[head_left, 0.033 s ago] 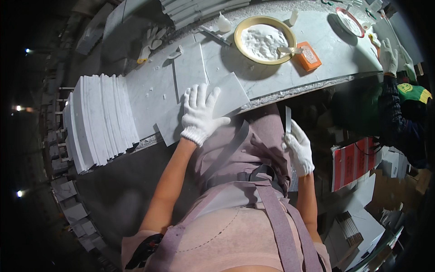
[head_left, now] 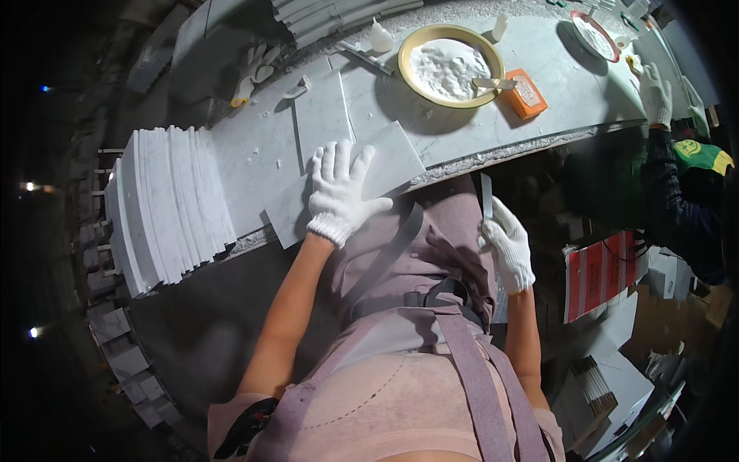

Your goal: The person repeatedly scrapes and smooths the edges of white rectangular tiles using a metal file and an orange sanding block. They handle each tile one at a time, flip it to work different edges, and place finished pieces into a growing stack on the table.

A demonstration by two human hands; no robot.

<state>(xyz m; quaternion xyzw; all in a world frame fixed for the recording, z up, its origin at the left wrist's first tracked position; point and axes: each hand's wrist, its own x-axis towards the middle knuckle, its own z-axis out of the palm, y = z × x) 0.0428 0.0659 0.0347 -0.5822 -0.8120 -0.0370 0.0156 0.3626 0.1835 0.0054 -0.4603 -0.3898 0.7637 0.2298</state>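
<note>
My left hand (head_left: 339,189), in a white knit glove, lies flat with fingers spread on a pale grey marble tile (head_left: 392,158). The tile sits slanted over the bench's near edge, partly across another tile (head_left: 322,115). In my gloved right hand (head_left: 508,245), fingers closed, is a narrow flat metal blade like a putty knife (head_left: 486,196), pointing away from me beside my leg. Its handle is hidden in the glove. Beyond the tile stands a yellowish bowl (head_left: 406,75) of white paste, with a paste-smeared spreader (head_left: 493,84) across its rim and an orange box (head_left: 531,108) beside it.
A stack of marble slabs (head_left: 173,208) stands at the left end of the bench (head_left: 570,100). Small white bottles (head_left: 380,37) and a metal bar (head_left: 366,58) lie behind. At far right are a co-worker's gloved hand (head_left: 656,94), another paste bowl (head_left: 616,54) and a red box (head_left: 600,277).
My right hand has shifted slightly away from me with the blade. My left hand stays flat on the tile.
</note>
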